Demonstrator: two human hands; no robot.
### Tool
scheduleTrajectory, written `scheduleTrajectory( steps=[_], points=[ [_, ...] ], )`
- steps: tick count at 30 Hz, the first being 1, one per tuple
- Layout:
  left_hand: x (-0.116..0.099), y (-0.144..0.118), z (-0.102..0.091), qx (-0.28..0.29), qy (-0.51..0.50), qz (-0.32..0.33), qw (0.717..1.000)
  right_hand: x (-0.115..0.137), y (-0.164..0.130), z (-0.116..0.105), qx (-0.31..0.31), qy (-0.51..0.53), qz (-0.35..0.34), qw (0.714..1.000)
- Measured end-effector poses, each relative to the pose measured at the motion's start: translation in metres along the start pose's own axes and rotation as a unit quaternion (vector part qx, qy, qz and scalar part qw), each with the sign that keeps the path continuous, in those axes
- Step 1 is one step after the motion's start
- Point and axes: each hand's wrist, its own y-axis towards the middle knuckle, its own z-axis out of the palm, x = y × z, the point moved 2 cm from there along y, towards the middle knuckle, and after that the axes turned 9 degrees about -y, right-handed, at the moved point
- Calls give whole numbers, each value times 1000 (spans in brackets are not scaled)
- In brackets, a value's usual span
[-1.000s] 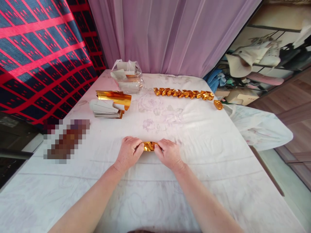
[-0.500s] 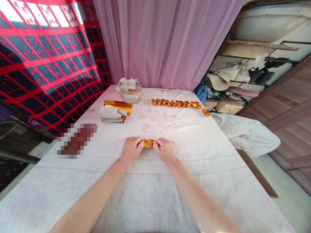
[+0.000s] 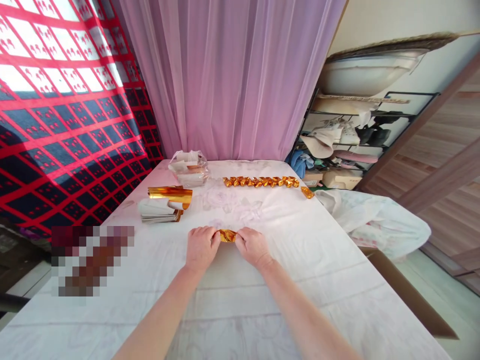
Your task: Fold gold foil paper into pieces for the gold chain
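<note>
Holding one foil piece [image 3: 227,235] are one left hand [image 3: 202,246] and one right hand [image 3: 253,246].

Observed a gold foil piece [image 3: 227,235] pinched at its ends by left hand [image 3: 202,247] and right hand [image 3: 253,245] over a floral white cloth [image 3: 232,295]. Found farther back, a row of folded gold pieces [image 3: 260,182], with a single gold piece [image 3: 307,192] just beside its right end. Noted at left, a stack of pale sheets [image 3: 155,208] before a curled gold sheet [image 3: 168,193]; behind these, a clear plastic bag [image 3: 203,172].
</note>
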Motion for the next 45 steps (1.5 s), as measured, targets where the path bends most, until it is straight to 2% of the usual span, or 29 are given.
scheduleTrajectory(
  steps=[9, 19, 23, 29, 36, 45],
  points=[
    [10, 14, 20, -37, 1, 3, 999, -12, 15, 14, -14, 36, -2, 999],
    [10, 7, 18, -77, -57, 26, 995, -14, 11, 9, -17, 45, 17, 999],
    [8, 7, 18, -63, -64, 25, 996, -13, 12, 8, -34, 29, 12, 999],
    [0, 8, 16, -46, -105, 78, 990, -16, 11, 7, -43, 19, 49, 998],
    [9, 8, 21, -26, -93, 38, 995, -10, 11, 1, -40, 90, -16, 995],
    [5, 8, 19, -16, -59, 25, 998, -10, 11, -1, -35, 150, -9, 988]
  ],
)
